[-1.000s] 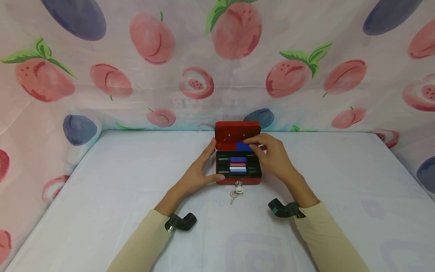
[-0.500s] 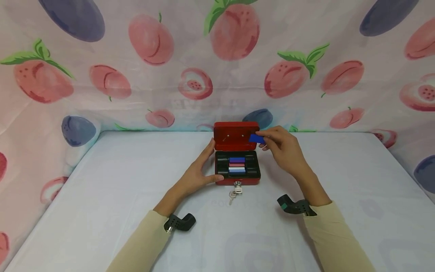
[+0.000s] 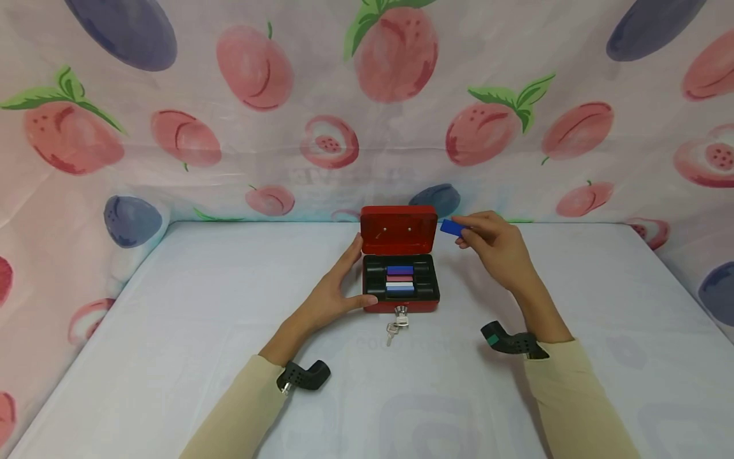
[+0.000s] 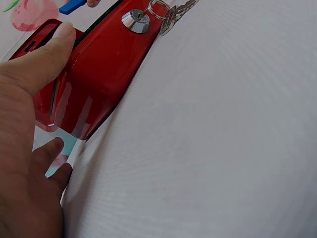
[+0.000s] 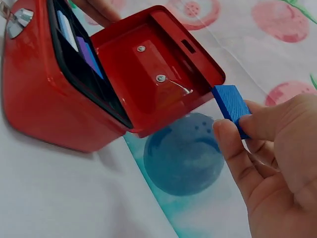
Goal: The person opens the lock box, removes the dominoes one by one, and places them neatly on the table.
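Note:
A red cash box [image 3: 401, 306] stands with its lid [image 3: 398, 229] raised. In its black tray [image 3: 375, 277] lies a row of several coloured blocks [image 3: 399, 278], blue, purple, pink, white and light blue. My left hand [image 3: 329, 293] rests against the box's left side, thumb on the front left corner and fingers extended along the side towards the lid. My right hand [image 3: 496, 245] pinches a small blue block [image 5: 232, 106] between thumb and fingers. It is in the air just right of the raised lid, apart from the box.
A key [image 3: 401, 317] sits in the lock on the box's front, and a second key [image 3: 391, 333] hangs from its ring. The white table [image 3: 229, 331] meets a fruit-patterned cloth [image 3: 321, 76] behind the box.
My right hand has lifted the blue block from just above the tray's back right and carried it rightwards, past the lid's right edge. The left hand stays on the box.

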Motion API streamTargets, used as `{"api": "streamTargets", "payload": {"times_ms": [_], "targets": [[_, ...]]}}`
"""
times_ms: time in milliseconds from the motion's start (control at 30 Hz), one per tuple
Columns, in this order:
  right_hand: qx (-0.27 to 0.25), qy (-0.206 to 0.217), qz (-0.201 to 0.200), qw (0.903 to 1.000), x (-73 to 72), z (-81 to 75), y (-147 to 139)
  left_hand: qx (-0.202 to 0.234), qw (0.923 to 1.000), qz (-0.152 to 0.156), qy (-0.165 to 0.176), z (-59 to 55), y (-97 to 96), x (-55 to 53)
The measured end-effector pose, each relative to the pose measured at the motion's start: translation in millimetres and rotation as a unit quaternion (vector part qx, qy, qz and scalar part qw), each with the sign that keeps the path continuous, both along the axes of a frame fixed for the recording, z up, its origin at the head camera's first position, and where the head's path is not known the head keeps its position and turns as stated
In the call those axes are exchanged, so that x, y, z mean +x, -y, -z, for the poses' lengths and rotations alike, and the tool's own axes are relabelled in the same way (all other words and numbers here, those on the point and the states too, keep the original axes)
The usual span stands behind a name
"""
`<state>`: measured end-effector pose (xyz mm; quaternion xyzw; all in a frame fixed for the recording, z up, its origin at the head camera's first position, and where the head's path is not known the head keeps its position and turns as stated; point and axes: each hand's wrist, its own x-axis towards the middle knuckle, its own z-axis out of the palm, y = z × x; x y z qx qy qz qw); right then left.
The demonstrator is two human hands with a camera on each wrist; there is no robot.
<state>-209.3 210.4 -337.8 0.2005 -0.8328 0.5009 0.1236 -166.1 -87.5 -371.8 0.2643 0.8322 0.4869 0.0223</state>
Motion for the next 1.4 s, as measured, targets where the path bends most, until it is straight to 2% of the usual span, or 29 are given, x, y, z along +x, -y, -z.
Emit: {"api": "streamTargets", "payload": {"times_ms": [100, 167, 333, 433, 600, 867, 1100, 1267, 1400], "targets": [[-0.004, 0.004, 0.0, 1.0, 0.2, -1.2, -4, -0.003, 1.0, -0.002, 0.001, 0.2, 0.1, 0.5], [0.001, 0.005, 0.009, 0.9999, -4.8, 5.4, -11, -0.004, 1.0, -0.003, 0.001, 0.2, 0.3, 0.8], [0.045, 0.019, 0.052, 0.9975, -6.5, 10.3, -20, -0.003, 1.0, -0.001, -0.003, 0.5, 0.4, 0.6], [0.059, 0.033, 0.064, 0.9957, -6.8, 13.2, -24, 0.001, 1.0, 0.003, -0.004, 1.3, 0.4, -0.4], [0.07, 0.086, 0.074, 0.9911, -8.6, 23.8, -29, 0.003, 1.0, 0.005, -0.007, 2.1, 0.0, -1.0], [0.072, 0.153, 0.062, 0.9837, -12.9, 40.1, -31, 0.005, 0.9999, 0.007, -0.012, 3.2, 0.6, -2.1], [0.087, 0.17, 0.047, 0.9805, -14.4, 49.8, -32, 0.006, 0.9999, 0.001, -0.009, 2.6, 0.3, -1.5], [0.101, 0.195, 0.041, 0.9747, -13.6, 51.8, -31, 0.006, 1.0, 0.003, -0.005, 2.4, 0.3, -2.2], [0.12, 0.191, 0.038, 0.9735, -13.3, 51.8, -30, 0.006, 1.0, 0.005, -0.005, 2.7, 0.9, -2.3]]}}
